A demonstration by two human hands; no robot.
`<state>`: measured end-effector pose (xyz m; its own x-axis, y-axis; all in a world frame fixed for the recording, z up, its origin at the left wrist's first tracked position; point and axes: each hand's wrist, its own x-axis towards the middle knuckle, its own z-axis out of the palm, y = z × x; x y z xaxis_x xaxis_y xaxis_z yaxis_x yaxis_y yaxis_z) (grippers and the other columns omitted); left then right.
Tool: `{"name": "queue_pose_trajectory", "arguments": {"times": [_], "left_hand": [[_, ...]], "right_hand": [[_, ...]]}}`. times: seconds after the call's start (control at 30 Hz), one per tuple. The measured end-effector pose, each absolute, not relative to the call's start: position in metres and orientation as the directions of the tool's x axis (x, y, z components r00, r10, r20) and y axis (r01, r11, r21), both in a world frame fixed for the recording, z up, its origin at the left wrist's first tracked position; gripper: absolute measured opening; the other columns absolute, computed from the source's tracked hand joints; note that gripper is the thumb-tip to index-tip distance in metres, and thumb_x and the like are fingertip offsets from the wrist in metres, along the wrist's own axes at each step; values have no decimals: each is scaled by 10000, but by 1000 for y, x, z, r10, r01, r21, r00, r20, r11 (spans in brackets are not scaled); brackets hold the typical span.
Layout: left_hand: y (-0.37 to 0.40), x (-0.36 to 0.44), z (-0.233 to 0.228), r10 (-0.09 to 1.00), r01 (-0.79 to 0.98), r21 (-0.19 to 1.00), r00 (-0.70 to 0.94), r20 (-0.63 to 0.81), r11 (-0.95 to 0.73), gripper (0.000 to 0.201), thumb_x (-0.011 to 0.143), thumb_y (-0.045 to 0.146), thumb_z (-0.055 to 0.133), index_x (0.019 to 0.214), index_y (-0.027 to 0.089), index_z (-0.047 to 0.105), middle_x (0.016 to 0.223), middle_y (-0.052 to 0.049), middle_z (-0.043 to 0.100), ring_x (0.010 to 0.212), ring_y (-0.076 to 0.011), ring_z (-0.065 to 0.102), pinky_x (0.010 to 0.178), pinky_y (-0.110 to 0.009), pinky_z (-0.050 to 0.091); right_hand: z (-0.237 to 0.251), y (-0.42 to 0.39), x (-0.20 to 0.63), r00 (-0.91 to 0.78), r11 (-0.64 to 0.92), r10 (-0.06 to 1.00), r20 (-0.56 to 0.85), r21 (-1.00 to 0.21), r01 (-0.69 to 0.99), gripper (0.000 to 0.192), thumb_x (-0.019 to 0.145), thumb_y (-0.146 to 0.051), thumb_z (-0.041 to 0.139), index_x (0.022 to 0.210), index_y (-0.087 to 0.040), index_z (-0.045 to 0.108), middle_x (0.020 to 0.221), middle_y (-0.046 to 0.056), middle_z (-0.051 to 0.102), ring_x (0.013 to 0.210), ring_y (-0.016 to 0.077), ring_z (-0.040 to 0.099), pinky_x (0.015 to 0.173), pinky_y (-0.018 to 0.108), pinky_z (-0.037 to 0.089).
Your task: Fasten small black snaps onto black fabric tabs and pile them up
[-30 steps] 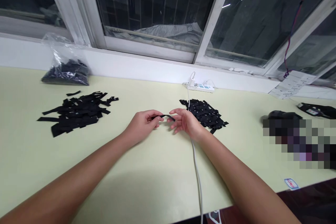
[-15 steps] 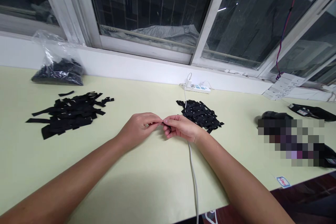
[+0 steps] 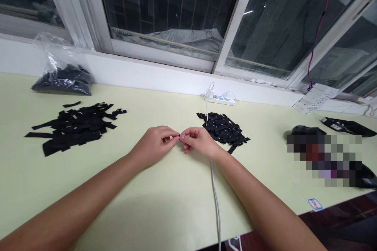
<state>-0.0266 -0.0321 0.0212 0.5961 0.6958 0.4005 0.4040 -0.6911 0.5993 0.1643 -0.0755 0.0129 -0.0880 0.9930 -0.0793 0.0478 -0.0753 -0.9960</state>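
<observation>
Over the middle of the table, my left hand (image 3: 155, 143) and my right hand (image 3: 198, 142) meet fingertip to fingertip. Both pinch a small piece of black strip (image 3: 179, 136); only a tiny dark bit of it shows between the fingers. A heap of short black strips with small pale marks (image 3: 225, 127) lies just behind my right hand. Farther off, to the left of my left hand, a looser pile of longer black strips (image 3: 79, 123) is spread out.
A clear plastic bag of black pieces (image 3: 63, 80) stands at the back left. By the wall is a white power strip (image 3: 225, 100); a white cable (image 3: 215, 192) runs under my right wrist to the front edge. Black items (image 3: 308, 130) and a small label (image 3: 315, 204) lie at right.
My right hand has shifted slightly left and its fingers have closed in. Less of the black strip shows now than before. The view has moved slightly.
</observation>
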Motion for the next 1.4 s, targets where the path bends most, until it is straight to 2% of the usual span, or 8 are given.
{"name": "queue_pose_trajectory", "arguments": {"times": [0.1, 0.2, 0.53, 0.73, 0.9, 1.17, 1.4], "left_hand": [[-32, -26, 19, 745, 403, 677, 576, 336, -616, 209, 872, 295, 577, 910, 241, 775, 952, -27, 759, 824, -191, 674, 720, -299, 512], [-32, -27, 18, 756, 402, 689, 565, 332, -603, 222, 854, 288, 575, 921, 249, 784, 950, -26, 766, 821, -202, 684, 721, -308, 520], [-36, -23, 21, 750, 384, 680, 538, 385, -625, 193, 752, 272, 598, 785, 252, 787, 725, -28, 734, 659, -194, 632, 619, -293, 472], [-38, -22, 23, 784, 476, 650, 526, 330, -593, 184, 765, 262, 573, 750, 231, 754, 652, -8, 690, 587, -163, 585, 558, -276, 406], [-39, -21, 22, 804, 496, 657, 504, 315, -568, 177, 761, 238, 554, 749, 223, 730, 668, -4, 685, 604, -166, 586, 551, -271, 390], [-36, -19, 19, 855, 484, 727, 433, 286, -488, 200, 754, 206, 539, 713, 224, 733, 694, 7, 719, 622, -169, 621, 581, -269, 434], [-32, -19, 14, 854, 458, 752, 449, 264, -474, 211, 807, 273, 564, 869, 236, 761, 825, -4, 756, 752, -195, 679, 688, -291, 495]], "right_hand": [[10, -75, 162, -67, -13, 997, -26, -983, 184, 212, 785, -368, 720, 823, -160, 704, 727, 14, 651, 602, 116, 615, 601, 264, 538], [8, -76, 158, -42, 13, 999, 3, -971, 238, 190, 809, -355, 685, 844, -172, 726, 745, 32, 679, 635, 132, 618, 606, 267, 528], [9, -77, 152, -34, 3, 999, -6, -971, 237, 172, 825, -320, 639, 822, -182, 742, 724, 30, 667, 636, 130, 572, 615, 266, 479], [6, -77, 149, -42, 31, 999, 20, -963, 269, 175, 810, -300, 632, 844, -182, 756, 687, 10, 641, 615, 123, 533, 622, 265, 458], [7, -79, 144, -16, 53, 999, 50, -953, 297, 192, 801, -268, 608, 857, -192, 775, 670, 2, 645, 612, 128, 531, 609, 261, 434], [8, -81, 138, 29, 31, 999, 40, -960, 280, 166, 790, -249, 605, 730, -180, 743, 658, 11, 646, 602, 127, 532, 601, 258, 430], [7, -75, 141, 48, -29, 999, -22, -989, 148, 123, 797, -257, 622, 750, -171, 697, 681, 18, 648, 612, 128, 574, 636, 274, 498]]}}
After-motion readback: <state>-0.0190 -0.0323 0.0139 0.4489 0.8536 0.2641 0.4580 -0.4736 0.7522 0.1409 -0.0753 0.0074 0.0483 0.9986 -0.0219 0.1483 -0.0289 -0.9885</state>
